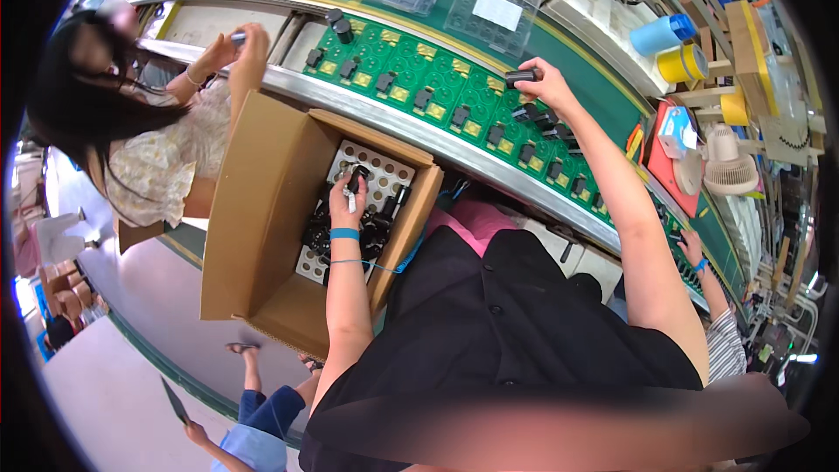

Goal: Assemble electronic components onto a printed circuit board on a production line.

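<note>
Black and stubby, one cylinder [518, 79] sits in the right hand [544, 86], the fingers clamped round its right-hand end. Its long axis runs roughly side to side and looks nearer to lying flat than standing, with the free end pointing left. Green circuit boards [481, 92] spread leftward and toward the person from those fingers; the cylinder is by their far edge (how high above it, I cannot tell). Just below the hand, a cluster of black parts [527, 113] rests on the boards, close to the fingertips. What counts most, I judge, is the angle between that flat-lying axis and the boards.

Well apart from this, the left hand [343, 199] is inside the cardboard box [253, 210], its fingers closed on a second cylinder [357, 177], which is tilted, its upper end leaning to the right. A white tray [401, 177] full of round holes lies under that hand, with more dark pieces [377, 229] just beside the wrist. So the right hand is the nearer one to the boards, and the left to the tray.
</note>
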The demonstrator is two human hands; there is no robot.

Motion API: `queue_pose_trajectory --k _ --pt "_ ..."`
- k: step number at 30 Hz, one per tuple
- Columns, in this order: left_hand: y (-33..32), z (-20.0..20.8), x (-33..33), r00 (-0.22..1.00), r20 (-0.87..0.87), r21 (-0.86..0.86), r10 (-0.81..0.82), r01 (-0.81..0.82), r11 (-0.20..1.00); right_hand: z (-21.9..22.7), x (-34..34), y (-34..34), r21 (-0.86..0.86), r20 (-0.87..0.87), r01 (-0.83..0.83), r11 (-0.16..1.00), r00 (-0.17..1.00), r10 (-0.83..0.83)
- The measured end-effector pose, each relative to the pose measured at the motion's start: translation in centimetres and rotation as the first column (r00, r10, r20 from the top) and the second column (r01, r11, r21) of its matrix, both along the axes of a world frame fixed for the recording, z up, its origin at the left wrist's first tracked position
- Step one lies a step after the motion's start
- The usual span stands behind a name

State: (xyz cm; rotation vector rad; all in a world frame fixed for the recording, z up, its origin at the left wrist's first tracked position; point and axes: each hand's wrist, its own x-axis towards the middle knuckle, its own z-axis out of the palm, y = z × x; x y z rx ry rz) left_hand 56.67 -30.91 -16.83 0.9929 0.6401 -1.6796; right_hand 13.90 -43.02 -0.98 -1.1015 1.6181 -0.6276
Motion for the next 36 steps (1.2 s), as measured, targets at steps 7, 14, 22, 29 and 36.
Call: queue_pose_trajectory --k 7,14,22,29,36 --pt "0.2 -1.7 0.3 1.000 -0.031 -0.029 0.004 -0.005 1.000 -1.4 -0.3 0.1 0.064 -0.274 -0.093 0.994 0.956 0.107" --pt "0.7 -0.7 0.7 0.982 -0.035 -0.038 -0.186 0.184 0.982 -1.7 0.4 1.2 0.116 -0.718 -0.231 0.966 0.653 0.243" --pt "1.3 -0.7 0.7 0.951 -0.011 -0.048 -0.310 0.310 0.950 -1.7 0.0 1.2 0.168 -0.738 -0.253 0.953 0.608 0.291" --pt "1.2 -0.2 0.1 0.959 0.010 -0.036 -0.282 0.282 0.959 -1.1 1.6 1.3 0.221 -0.774 -0.155 0.963 0.573 0.270" --pt "0.4 2.7 -1.5 0.906 -0.048 -0.200 -0.421 0.404 0.892 0.1 4.4 1.9 0.318 -0.895 -0.418 0.851 0.165 0.415"
